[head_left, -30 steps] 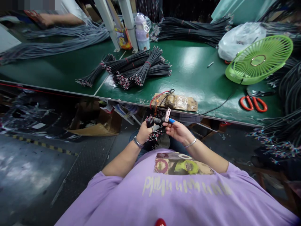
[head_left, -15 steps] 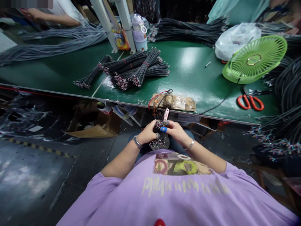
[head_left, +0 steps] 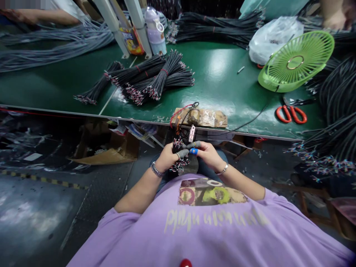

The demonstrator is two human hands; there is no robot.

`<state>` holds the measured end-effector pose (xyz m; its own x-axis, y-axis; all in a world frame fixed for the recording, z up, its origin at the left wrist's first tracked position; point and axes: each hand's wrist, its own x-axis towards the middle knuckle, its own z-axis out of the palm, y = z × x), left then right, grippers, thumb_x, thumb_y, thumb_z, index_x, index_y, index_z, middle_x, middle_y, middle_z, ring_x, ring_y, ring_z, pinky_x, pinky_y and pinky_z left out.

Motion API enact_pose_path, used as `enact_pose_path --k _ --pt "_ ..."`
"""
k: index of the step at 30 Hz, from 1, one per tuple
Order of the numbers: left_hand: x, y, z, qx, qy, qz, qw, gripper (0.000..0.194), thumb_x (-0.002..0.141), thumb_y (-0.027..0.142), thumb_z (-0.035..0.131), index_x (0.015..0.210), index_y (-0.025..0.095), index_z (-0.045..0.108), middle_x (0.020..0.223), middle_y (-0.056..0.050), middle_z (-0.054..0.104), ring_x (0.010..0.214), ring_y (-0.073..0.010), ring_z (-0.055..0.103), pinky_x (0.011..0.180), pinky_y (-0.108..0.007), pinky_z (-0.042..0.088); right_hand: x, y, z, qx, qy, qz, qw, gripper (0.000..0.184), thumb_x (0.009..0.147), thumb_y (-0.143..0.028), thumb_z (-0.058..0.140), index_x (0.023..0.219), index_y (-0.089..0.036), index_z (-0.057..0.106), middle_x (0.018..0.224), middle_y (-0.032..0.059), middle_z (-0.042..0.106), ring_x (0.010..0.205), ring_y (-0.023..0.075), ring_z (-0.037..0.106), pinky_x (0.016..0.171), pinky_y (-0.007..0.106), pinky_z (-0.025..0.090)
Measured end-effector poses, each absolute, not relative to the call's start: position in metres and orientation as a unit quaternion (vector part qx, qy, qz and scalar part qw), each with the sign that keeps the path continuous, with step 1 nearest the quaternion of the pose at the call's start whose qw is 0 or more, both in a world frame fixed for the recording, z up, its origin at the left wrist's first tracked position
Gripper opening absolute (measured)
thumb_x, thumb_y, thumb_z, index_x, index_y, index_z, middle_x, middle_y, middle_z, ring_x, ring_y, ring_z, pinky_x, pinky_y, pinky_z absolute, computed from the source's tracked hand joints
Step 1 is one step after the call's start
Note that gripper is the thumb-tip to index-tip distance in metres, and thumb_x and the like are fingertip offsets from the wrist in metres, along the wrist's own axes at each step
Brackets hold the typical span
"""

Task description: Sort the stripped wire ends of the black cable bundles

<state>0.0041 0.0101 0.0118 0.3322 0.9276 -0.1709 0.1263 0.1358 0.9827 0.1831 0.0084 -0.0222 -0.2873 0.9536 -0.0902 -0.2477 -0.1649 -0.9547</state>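
Note:
Below the table's front edge, my left hand [head_left: 168,157] is closed round a bundle of short black cables [head_left: 178,160] with coloured stripped wire ends. A grey cot covers its thumb. My right hand [head_left: 208,154] meets it from the right, pinching one cable end between fingers that wear a blue and a grey cot. A small pink and white clip [head_left: 191,133] on red and black leads hangs just above both hands, from a brown taped block [head_left: 207,118] on the table edge.
The green table [head_left: 225,83] bears tied bundles of black cables [head_left: 151,78], a green fan [head_left: 296,61], orange scissors [head_left: 291,114], a plastic bag [head_left: 274,37] and a bottle [head_left: 155,26]. More cables lie at right [head_left: 330,148]. Other people's arms show at far left [head_left: 44,15] and far right [head_left: 335,15].
My hands have stayed together on the cable bundle; the right hand's fingers shifted over the wire ends. The view has tilted slightly, so the table sits higher in the frame.

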Motion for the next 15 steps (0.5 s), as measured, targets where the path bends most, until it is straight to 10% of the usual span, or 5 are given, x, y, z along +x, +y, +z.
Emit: enact_pose_path --k 4,15 --pt "0.0066 0.0079 0.0152 0.586 0.481 0.306 0.576 0.03 0.062 0.037 0.076 0.064 0.012 0.061 0.056 0.001 0.058 0.052 -0.0101 0.049 0.052 -0.023 0.041 0.1843 0.0059 -0.0202 -0.373 -0.493 0.636 0.462 0.018 0.067 -0.031 0.075 0.081 -0.021 0.072 0.077 0.0006 0.069 0.074 0.0145 0.06 0.077 0.03 0.049" --pt "0.0049 0.0054 0.0095 0.588 0.494 0.356 0.533 0.024 0.069 0.034 0.071 0.07 0.012 0.063 0.061 0.0 0.059 0.058 -0.0108 0.051 0.057 -0.023 0.042 0.188 0.0089 -0.0246 -0.306 -0.263 0.798 0.447 0.022 0.07 -0.035 0.072 0.078 -0.016 0.063 0.073 0.004 0.071 0.053 0.0098 0.058 0.057 0.027 0.055"
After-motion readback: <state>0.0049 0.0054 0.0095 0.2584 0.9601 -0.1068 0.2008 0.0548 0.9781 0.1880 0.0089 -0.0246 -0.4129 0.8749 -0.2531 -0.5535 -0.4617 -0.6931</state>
